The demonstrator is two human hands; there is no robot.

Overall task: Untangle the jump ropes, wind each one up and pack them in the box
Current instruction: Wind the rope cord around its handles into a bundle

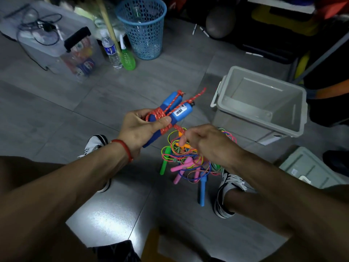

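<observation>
The left forearm enters from the lower left and angles up toward centre, a red string bracelet [123, 148] at the wrist. The left hand [137, 127] is raised above the floor, its fingers curled round two blue handles [174, 108] held side by side, the thumb pressed across their front. An orange speckled rope [160, 113] is wound several turns around the handles just above the thumb; its free end points up and to the right past the handle tops. One handle carries a small counter window.

The right forearm enters from the lower right. The right hand [200, 139] sits just beside and slightly lower than the left, back of the hand upward, fingers pinching the orange rope where it leaves the wound bundle.

On the floor [105, 95] beneath the hands lies a tangled heap of jump ropes [187, 161] with green, pink and blue handles and thin coloured cords, between two white shoes.

The grey box [264, 118] stands open on the floor to the right of the hands, well apart from the heap. Its lid [309, 167] lies further right, near the lower edge.
</observation>
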